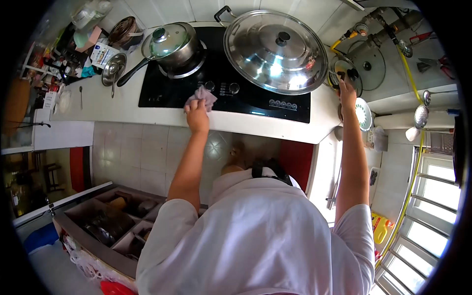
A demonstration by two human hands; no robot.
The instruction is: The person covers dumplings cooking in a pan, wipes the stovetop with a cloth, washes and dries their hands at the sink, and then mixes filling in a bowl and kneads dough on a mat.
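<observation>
The left hand (198, 112) has its fingers closed on a crumpled, pale pinkish cloth (205, 95), which lies at the near edge of the black glass cooktop (164, 94). The right hand (347, 94) is clamped around the black handle (340, 76) at the right side of a big pan, covered by a wide, domed steel lid (263, 61). The round control knob (210, 86) is just beside the cloth, so a careless wipe could turn it. If the handle is lifted from this one side, the pan may tilt and the lid may slide. At the far left, the small steel saucepan (173, 58) could be knocked by its protruding handle. I cannot tell if any burner is hot.
</observation>
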